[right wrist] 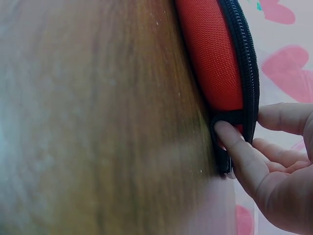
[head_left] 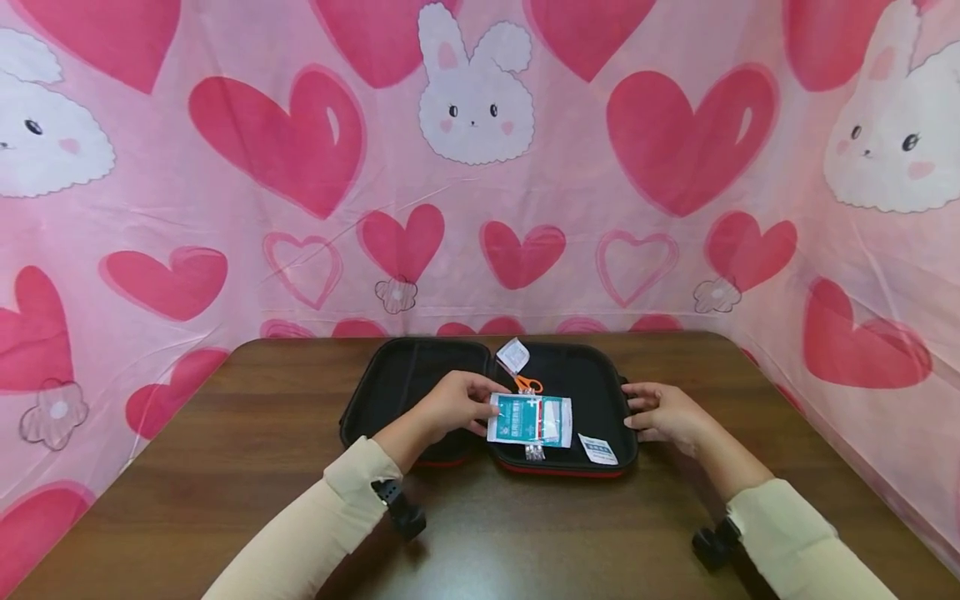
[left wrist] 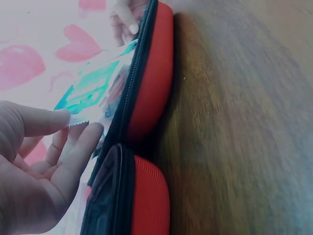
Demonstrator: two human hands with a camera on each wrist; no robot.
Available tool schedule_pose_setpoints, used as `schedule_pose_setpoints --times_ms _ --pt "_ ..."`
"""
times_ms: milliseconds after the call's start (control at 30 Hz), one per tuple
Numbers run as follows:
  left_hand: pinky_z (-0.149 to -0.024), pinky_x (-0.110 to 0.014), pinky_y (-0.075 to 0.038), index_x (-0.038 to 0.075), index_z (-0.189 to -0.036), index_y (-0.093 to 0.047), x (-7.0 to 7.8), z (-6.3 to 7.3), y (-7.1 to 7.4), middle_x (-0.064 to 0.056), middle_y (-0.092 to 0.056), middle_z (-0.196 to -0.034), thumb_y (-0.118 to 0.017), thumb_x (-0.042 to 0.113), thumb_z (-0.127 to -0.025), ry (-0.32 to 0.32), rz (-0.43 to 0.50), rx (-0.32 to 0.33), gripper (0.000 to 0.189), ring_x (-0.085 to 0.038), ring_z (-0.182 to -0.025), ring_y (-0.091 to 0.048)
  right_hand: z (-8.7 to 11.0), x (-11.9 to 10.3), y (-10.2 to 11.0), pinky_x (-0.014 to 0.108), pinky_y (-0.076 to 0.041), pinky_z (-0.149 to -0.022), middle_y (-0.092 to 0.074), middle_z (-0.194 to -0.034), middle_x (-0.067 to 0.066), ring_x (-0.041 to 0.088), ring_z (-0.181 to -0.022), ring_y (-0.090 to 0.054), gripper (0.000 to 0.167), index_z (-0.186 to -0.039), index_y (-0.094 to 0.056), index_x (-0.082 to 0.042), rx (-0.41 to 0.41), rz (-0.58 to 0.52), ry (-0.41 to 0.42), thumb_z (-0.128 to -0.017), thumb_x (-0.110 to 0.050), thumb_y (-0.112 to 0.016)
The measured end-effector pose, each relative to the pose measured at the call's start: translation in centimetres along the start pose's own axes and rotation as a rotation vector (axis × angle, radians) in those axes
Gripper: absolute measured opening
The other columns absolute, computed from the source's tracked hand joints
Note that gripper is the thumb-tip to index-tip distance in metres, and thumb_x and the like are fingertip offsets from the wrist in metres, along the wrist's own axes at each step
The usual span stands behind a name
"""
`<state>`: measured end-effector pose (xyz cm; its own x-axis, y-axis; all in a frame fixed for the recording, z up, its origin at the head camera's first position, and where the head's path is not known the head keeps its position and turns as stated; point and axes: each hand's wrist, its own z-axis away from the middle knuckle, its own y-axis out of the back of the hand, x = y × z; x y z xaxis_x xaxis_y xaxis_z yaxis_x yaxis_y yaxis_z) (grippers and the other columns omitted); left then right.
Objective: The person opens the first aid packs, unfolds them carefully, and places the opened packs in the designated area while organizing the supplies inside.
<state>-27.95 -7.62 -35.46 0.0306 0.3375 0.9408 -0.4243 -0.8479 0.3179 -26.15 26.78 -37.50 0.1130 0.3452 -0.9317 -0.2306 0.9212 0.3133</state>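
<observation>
A black-lined case [head_left: 420, 357] with a red outer shell [left wrist: 152, 73] lies spread open on the table. My left hand [head_left: 453, 408] pinches the left edge of a teal-and-white sealed packet [head_left: 517, 419] between thumb and fingers, over the case's right half. At the right rim, my right hand [head_left: 667, 414] grips the case; in the right wrist view its thumb lies on the black handle [right wrist: 221, 142] and a finger is at the zipper edge [right wrist: 249, 63]. Orange-handled scissors [head_left: 529, 384] are partly hidden behind the packet.
In the case's right half, a small white packet [head_left: 513, 356] lies at the back and another white-and-blue packet [head_left: 597, 450] at the front right. Silvery wrapping [head_left: 535, 452] shows below the teal packet. Wooden table [head_left: 525, 533] extends around the case; a heart-patterned cloth [head_left: 465, 192] hangs behind.
</observation>
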Motion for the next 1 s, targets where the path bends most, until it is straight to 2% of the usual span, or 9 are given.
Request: schedule_pose_setpoints --times_ms 233,433,700,1000 --pt "-0.067 -0.038 -0.06 0.006 -0.115 -0.072 -0.9 1.1 1.4 -0.014 -0.063 -0.097 -0.068 0.001 -0.09 -0.008 0.049 0.028 0.026 -0.021 -0.079 -0.067 0.1 0.2 0.0 0.047 -0.055 -0.084 -0.045 -0.133 0.036 0.029 -0.1 -0.062 0.066 -0.143 -0.035 0.01 0.008 0.02 0.004 -0.086 0.005 -0.068" --pt "-0.067 -0.039 -0.06 0.006 -0.115 -0.072 -1.5 2.0 3.2 -0.016 -0.061 -0.098 -0.071 0.002 -0.087 -0.007 0.089 0.1 0.028 -0.024 -0.081 -0.065 0.0 0.0 -0.1 0.047 -0.055 -0.084 -0.044 -0.133 0.037 0.029 -0.1 -0.061 0.066 -0.143 -0.034 0.011 0.001 0.02 0.014 -0.087 0.005 -0.067" --pt "-0.068 -0.039 -0.059 0.003 -0.116 -0.07 -1.6 3.2 6.4 -0.016 -0.06 -0.097 -0.074 0.002 -0.085 -0.028 0.085 0.168 0.031 -0.025 -0.082 -0.063 0.0 0.1 0.0 0.046 -0.055 -0.085 -0.043 -0.134 0.037 0.028 -0.099 -0.062 0.066 -0.143 -0.033 0.011 -0.002 0.018 0.013 -0.087 0.005 -0.067" --pt "-0.069 -0.04 -0.059 -0.003 -0.116 -0.063 -2.1 4.4 10.6 -0.014 -0.065 -0.096 -0.075 0.006 -0.085 -0.077 0.072 0.212 0.034 -0.024 -0.08 -0.064 0.1 0.0 0.1 0.047 -0.055 -0.085 -0.044 -0.134 0.036 0.029 -0.1 -0.061 0.067 -0.144 -0.033 0.009 -0.006 0.026 -0.006 -0.087 0.004 -0.068"
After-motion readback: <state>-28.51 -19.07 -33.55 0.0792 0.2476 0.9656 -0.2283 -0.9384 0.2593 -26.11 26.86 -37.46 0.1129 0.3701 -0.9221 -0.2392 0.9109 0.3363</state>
